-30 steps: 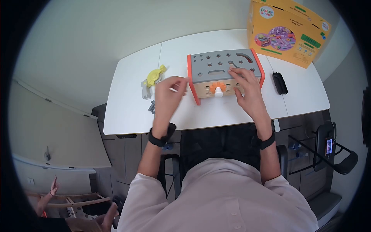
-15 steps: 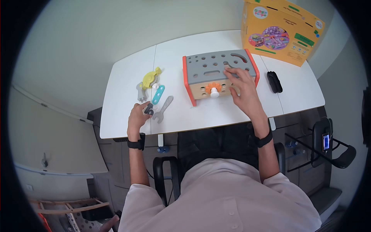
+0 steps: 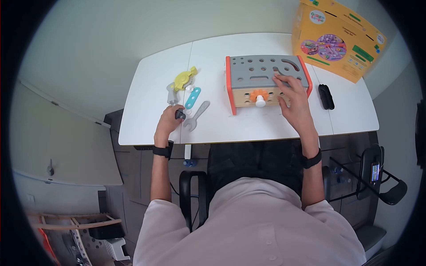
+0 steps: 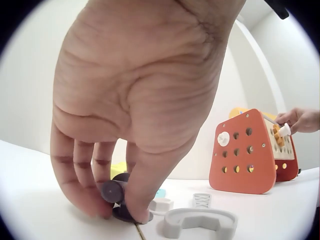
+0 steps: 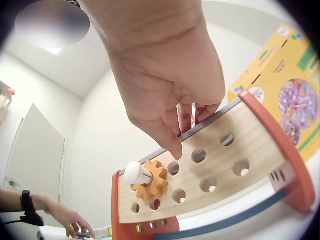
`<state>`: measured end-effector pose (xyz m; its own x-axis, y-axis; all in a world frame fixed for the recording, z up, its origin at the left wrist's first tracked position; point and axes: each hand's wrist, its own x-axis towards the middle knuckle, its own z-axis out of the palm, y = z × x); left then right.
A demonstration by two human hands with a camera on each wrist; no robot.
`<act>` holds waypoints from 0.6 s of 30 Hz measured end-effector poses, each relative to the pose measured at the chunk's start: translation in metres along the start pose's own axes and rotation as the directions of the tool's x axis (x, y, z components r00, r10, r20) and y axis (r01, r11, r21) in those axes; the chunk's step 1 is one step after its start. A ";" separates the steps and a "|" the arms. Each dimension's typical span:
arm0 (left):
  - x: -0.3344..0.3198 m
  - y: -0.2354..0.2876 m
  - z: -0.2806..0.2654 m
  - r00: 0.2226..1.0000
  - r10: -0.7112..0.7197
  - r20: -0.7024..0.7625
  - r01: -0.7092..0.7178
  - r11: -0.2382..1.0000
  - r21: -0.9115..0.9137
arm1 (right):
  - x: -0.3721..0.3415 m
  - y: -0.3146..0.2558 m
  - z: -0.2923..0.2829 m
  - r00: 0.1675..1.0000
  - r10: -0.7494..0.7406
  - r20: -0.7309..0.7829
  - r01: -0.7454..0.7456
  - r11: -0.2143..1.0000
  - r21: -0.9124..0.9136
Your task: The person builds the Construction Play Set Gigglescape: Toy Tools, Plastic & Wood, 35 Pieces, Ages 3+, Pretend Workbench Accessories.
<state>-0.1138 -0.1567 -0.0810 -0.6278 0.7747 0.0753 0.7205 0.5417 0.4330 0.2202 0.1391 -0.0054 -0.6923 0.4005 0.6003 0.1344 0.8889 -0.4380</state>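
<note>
looks like you're on the pickup step | dark bits (image 3: pixel 180 114) on the table (image 3: pixel 222 128), beside the wrench (image 3: pixel 202 109) | left hand (image 3: pixel 167 122) pinching them, right hand (image 3: pixel 298 108) gripping the bench (image 3: pixel 266 84) edge | next probably needs a clean lift

Bright, diffuse light; a glowing white ceiling light (image 5: pixel 54 51) sits up-left of the pale, perforated wooden panel (image 5: pixel 215 168), itself softly shadowed. Fisheye curvature and black corners mark every view.
</note>
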 end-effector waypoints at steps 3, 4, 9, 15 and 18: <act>0.002 -0.004 0.002 1.000 0.020 -0.001 -0.020 1.000 0.010 | 0.000 -0.001 -0.001 1.000 0.004 0.004 -0.004 1.000 -0.016; 0.002 -0.004 0.002 1.000 0.029 -0.003 -0.028 1.000 0.005 | 0.000 -0.002 -0.001 1.000 0.003 0.000 -0.003 0.999 -0.032; -0.001 -0.003 0.003 1.000 0.017 -0.024 -0.016 0.999 0.036 | -0.001 -0.002 0.001 1.000 -0.005 -0.015 0.005 1.000 -0.030; -0.002 -0.002 0.004 0.994 0.004 -0.109 -0.005 1.000 -0.010 | -0.001 0.003 0.002 1.000 -0.010 -0.003 0.010 1.000 -0.015; -0.002 0.004 -0.003 0.989 0.040 -0.140 -0.044 0.999 -0.023 | -0.002 0.003 0.000 1.000 -0.007 0.011 0.007 1.000 -0.004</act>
<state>-0.1105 -0.1566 -0.0767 -0.6337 0.7423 0.2179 0.7403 0.5000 0.4495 0.2222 0.1408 -0.0082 -0.7011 0.3916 0.5959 0.1322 0.8926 -0.4310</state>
